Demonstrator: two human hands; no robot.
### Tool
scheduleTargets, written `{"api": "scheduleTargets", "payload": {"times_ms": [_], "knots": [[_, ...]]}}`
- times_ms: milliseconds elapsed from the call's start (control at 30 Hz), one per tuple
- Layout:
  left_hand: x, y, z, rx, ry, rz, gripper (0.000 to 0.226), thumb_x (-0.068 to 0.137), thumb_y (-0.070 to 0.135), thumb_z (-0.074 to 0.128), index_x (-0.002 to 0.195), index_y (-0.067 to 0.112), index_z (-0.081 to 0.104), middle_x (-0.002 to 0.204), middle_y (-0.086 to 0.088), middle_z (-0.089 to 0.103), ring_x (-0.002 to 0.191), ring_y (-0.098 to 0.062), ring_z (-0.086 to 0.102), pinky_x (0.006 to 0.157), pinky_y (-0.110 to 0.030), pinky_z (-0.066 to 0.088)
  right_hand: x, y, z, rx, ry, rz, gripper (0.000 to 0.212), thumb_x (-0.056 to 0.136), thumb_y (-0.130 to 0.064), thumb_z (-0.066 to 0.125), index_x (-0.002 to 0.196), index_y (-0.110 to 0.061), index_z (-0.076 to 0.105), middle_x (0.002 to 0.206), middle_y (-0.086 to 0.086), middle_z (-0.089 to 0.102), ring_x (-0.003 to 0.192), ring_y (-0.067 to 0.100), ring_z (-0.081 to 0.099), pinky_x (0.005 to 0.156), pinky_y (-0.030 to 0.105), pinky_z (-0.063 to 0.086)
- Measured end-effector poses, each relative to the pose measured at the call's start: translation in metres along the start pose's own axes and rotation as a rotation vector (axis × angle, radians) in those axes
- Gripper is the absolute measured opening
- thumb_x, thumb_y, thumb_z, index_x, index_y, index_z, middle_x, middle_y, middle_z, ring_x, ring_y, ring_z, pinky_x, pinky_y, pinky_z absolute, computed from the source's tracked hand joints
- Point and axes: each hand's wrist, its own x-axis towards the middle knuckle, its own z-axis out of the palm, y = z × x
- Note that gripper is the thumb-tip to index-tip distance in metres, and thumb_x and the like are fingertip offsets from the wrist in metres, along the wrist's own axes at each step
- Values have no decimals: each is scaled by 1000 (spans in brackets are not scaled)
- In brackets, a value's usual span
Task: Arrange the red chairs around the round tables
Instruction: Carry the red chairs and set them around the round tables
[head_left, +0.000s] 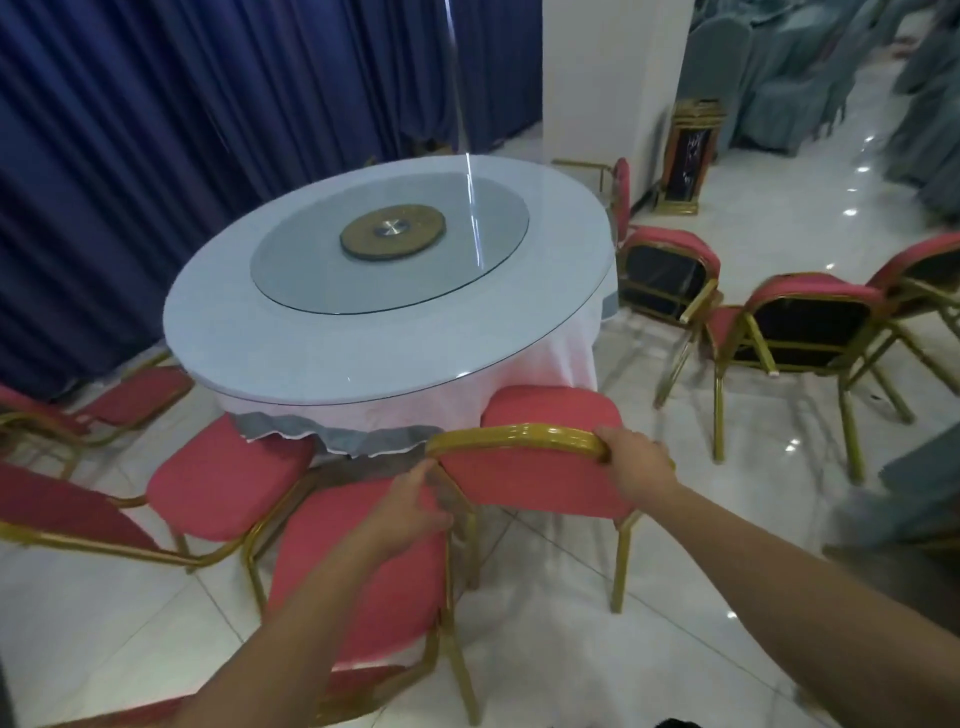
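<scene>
right hand (631, 457) grips top rail of red chair (524, 483); left hand (410, 506) grips its side

No text, label, brand or number can be read anywhere in the view. The black front panel of the gold-framed stand (688, 161) beside the white pillar (587, 78) carries pale marks, too blurred to tell whether they are writing. The brass-coloured hub (393, 232) of the glass turntable (311, 270) on the round table (218, 332) shows only a plain sheen.
</scene>
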Motion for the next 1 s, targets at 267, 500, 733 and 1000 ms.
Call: {"api": "scheduleTargets", "payload": {"times_ms": [267, 500, 733, 1000], "knots": [[55, 54, 39, 117, 39, -47, 75, 72, 15, 72, 142, 11, 46, 142, -13, 48, 128, -29, 51, 106, -42, 44, 24, 70, -21, 164, -197, -262, 16, 84, -26, 51, 98, -30, 57, 85, -7, 59, 80, 22, 61, 65, 33, 47], [64, 109, 122, 77, -217, 8, 77, 86, -2, 59, 154, 23, 31, 148, -3, 43, 126, -17, 52, 97, -19, 43, 27, 183, -81, -140, -84, -58, 24, 83, -15, 56, 84, -39, 54, 90, -8, 61, 98, 23, 57, 86, 45, 45], [33, 141, 171, -158, -381, 33, 72, 92, 7, 62, 152, 30, 32, 146, 0, 43, 122, -13, 50, 100, -29, 48, 2, 191, -100, -402, -59, 42, 54, 85, -39, 64, 137, -41, 48, 141, -4, 51, 134, 28, 38, 110, 59, 27], [-34, 47, 45, 41, -258, -15, 56, 92, 24, 68, 142, 35, 46, 138, 14, 50, 119, 3, 50, 100, -23, 45, -79, -2, -7, -111, -334, -491, 54, 87, -48, 61, 138, -36, 48, 144, -9, 48, 135, 20, 40, 110, 42, 23]]}}
